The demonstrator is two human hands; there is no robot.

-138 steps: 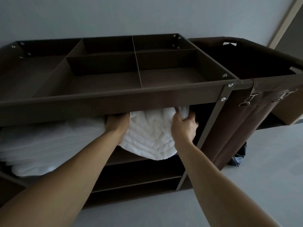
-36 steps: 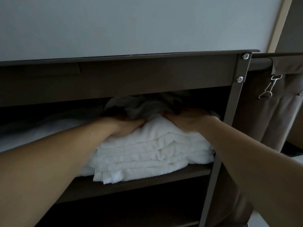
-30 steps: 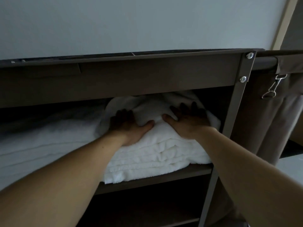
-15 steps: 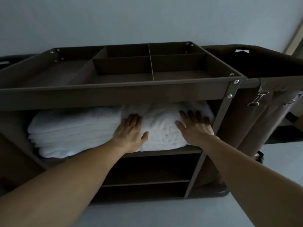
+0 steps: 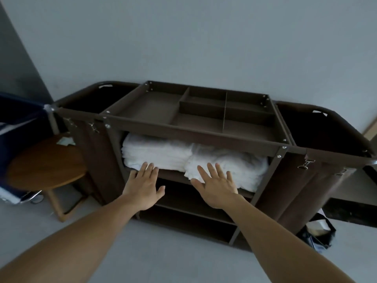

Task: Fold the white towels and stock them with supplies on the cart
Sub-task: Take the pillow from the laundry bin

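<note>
At cart point(image 5: 195, 137) shelf front, L hand point(image 5: 142, 187), R hand point(image 5: 216, 186) drawn back from towels point(image 5: 159, 152), fingers wide, empty

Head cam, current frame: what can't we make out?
Head view:
White folded towel stacks: backs hidden by brown cart's top tray.
Lower cart shelves: lost in shadow.
Right brown fabric bag: interior too dark.
Dark blue item: blurred, cut by left edge.
Right hand: towel contact unclear.

Single head view, above cart point(image 5: 193, 137) front, facing forward-down, near; edges seemingly warped.
</note>
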